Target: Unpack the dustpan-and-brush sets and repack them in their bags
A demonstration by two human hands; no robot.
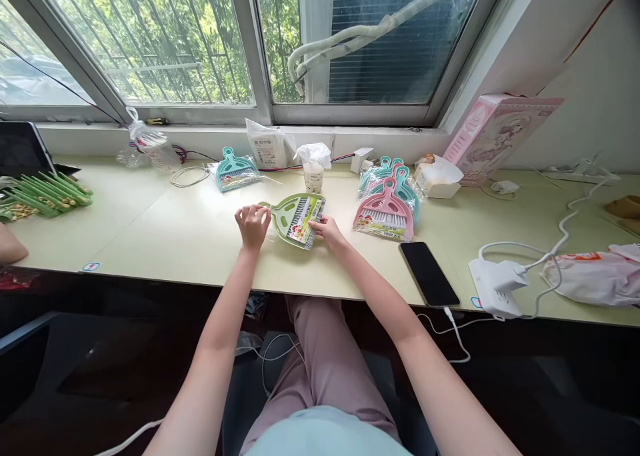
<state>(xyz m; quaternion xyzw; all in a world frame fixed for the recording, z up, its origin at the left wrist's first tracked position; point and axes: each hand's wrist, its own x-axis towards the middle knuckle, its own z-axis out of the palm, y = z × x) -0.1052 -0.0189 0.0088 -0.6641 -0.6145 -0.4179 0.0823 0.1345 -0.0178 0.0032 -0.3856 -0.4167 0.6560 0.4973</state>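
Note:
In front of me on the table is a small green dustpan [284, 219], its handle toward the left. A brush with dark bristles and a bright printed label card [307, 217] lies over its pan. My left hand [253, 227] is closed in a pinch at the end of the handle. With thumb and fingers, my right hand [327, 232] grips the right edge of the brush and card. A clear film seems to show near the handle. To the right lie bagged pink [384, 208] and teal [411, 193] dustpan sets; another teal set [235, 169] lies at the back left.
A paper cup [313, 176] with tissue stands behind the dustpan. A phone [429, 273] lies by the front edge, near a white power strip [495, 289] with cables. Green stalks [50, 195] and another person's arm [11, 245] are at the left. A pink box [500, 136] stands back right.

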